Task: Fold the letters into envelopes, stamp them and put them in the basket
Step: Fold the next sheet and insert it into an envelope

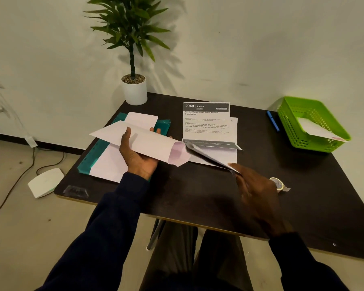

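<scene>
My left hand (138, 156) holds a white envelope (141, 141) from below, thumb on top, its open flap (179, 155) pointing right. My right hand (254, 192) pinches a folded letter (210, 157) whose far end points at the envelope's open mouth. A printed letter (208, 124) lies flat on the dark table (198, 192) behind them. At the far right stands the green basket (298, 141) with one white envelope (315, 128) inside. A small roll of stamps (278, 183) lies just right of my right hand.
A teal folder (95, 152) with white envelopes on it lies at the table's left. A potted plant (133, 89) stands at the back left corner. A blue pen (273, 120) lies beside the basket. A white device (45, 181) and cables are on the floor to the left.
</scene>
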